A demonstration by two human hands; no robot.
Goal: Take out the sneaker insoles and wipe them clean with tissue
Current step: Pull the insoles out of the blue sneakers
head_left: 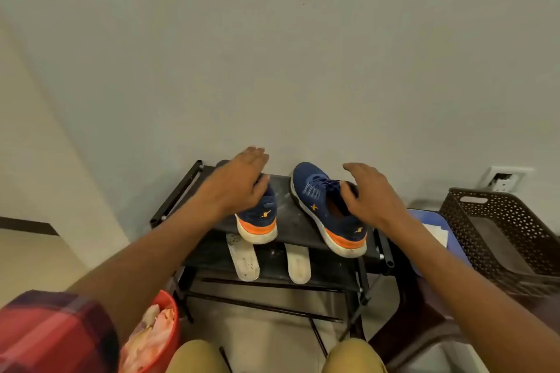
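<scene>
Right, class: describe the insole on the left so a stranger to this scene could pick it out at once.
Find the black shoe rack against the wall. On the shelf below its top, two pale insoles lie side by side; take the left insole, under the heel of the left sneaker. Unlike the cleaner right insole, it is speckled with dark spots.

One head-worn view looks forward and down, close over a shoe rack against a wall.

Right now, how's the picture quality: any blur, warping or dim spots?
Head view: wide-angle warping bends the rack and basket outward; lighting is dim and warm, without glare; the sleeve and bucket look soft; sneakers and insoles stay fairly sharp.
</scene>
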